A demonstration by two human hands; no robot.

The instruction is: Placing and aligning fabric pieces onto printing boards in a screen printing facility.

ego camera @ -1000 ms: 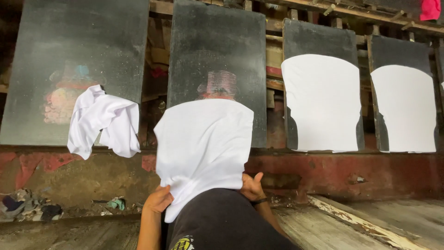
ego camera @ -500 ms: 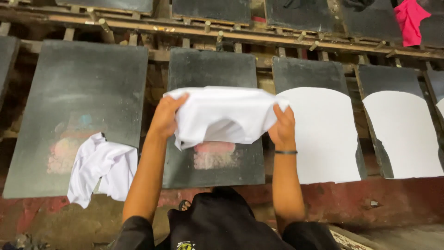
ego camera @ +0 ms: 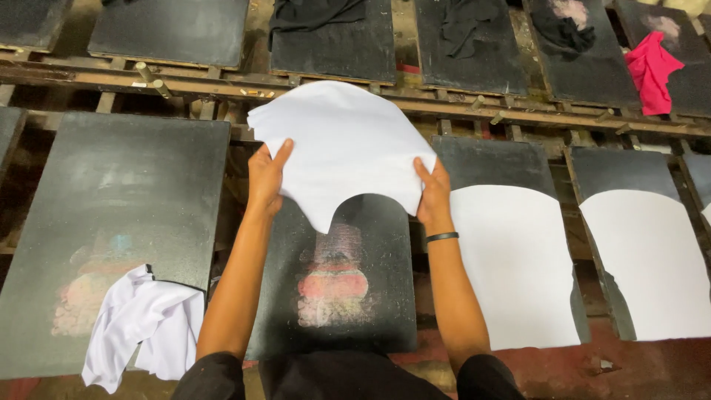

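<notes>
Here we hold a white shirt [ego camera: 342, 144] spread above the upper end of a black board [ego camera: 348, 296], left hand [ego camera: 266, 172] and right hand [ego camera: 433, 194] each pinching a side edge, fingers closed on the cloth. The board below shows a faded red print mark [ego camera: 333, 285]. We judge the shirt is being drawn over the board; next it likely needs pulling down square and smoothing flat, like the dressed boards [ego camera: 511, 259] alongside. A crumpled white shirt [ego camera: 141, 326] lies left.
</notes>
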